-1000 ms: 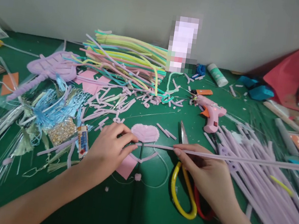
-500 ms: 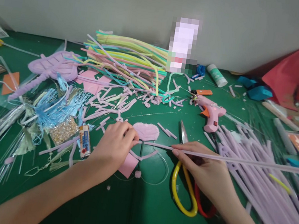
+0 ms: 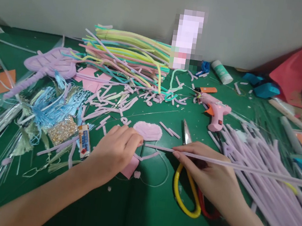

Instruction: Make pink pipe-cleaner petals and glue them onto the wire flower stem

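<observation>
A long lilac pipe cleaner (image 3: 214,160) runs nearly level between my hands and on past the right edge. My left hand (image 3: 119,148) pinches its left end, fingers bent over and hiding the tip. Between thumb and fingers, my right hand (image 3: 202,165) grips it further along. Just beyond the left fingertips lies a fuzzy lilac scalloped piece (image 3: 147,131). Below the strand are a short bent lilac piece (image 3: 150,156), a pink paper square (image 3: 130,167) and a small lilac tuft (image 3: 137,174). Scissors with yellow and red handles (image 3: 176,187) lie under my right hand.
A pink glue gun (image 3: 215,112) lies at right, above a heap of lilac pipe cleaners (image 3: 264,188). Multicoloured pipe cleaners (image 3: 131,52) are piled at the back. Left are blue tassels (image 3: 53,108), a bag of beads (image 3: 62,130) and a small box (image 3: 83,141).
My left fingers have curled further over the pipe cleaner's end, the back of the hand turning up. The strand's right part tilts lower. The view has shifted slightly.
</observation>
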`<state>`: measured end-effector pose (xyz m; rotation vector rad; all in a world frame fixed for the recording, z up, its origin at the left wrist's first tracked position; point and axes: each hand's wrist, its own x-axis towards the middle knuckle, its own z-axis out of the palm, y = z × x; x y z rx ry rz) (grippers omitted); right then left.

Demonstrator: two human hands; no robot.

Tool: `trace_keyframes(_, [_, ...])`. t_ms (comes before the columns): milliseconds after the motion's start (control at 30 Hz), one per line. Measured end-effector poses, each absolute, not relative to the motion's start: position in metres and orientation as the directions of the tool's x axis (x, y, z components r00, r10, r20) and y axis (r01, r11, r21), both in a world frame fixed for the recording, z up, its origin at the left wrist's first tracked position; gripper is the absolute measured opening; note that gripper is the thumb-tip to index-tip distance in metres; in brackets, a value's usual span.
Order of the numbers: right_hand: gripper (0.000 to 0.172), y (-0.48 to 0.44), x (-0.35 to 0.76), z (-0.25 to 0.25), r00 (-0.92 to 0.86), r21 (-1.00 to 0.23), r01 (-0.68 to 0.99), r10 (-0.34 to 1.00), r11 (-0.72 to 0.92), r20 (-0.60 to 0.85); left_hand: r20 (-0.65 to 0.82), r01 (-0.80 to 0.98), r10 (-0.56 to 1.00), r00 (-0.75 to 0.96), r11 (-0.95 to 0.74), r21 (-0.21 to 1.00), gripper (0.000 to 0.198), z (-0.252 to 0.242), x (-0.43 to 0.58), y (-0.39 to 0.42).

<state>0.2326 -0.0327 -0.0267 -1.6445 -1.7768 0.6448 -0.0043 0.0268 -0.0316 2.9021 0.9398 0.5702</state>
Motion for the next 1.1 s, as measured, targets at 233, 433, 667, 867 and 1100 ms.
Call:
trace_keyframes(233, [0.009,-0.034,0.229,-0.026,-0.033,-0.695,0.704,0.985,0.145,0.172,0.254,0.612,0.703,0.664,-0.706,0.356,0.017,-0.028,-0.016,0.036])
trace_keyframes(433, [0.010,-0.032,0.228,-0.029,0.001,-0.671,0.735,0.989,0.101,0.149,0.187,0.635,0.761,0.622,-0.630,0.447,0.005,-0.030,-0.020,0.040])
trace_keyframes(667, [0.011,-0.035,0.228,-0.028,0.025,-0.693,0.717,0.991,0.071,0.128,0.208,0.667,0.745,0.634,-0.663,0.341,0.017,-0.032,-0.012,0.036])
trace_keyframes(867, [0.012,-0.034,0.228,-0.027,-0.019,-0.669,0.735,0.989,0.113,0.146,0.321,0.529,0.563,0.762,-0.826,0.194,0.017,-0.037,-0.013,0.036])
trace_keyframes(1100, [0.011,-0.034,0.225,-0.027,-0.059,-0.664,0.729,0.981,0.167,0.182,0.324,0.507,0.512,0.796,-0.855,0.105,0.017,-0.032,-0.012,0.037])
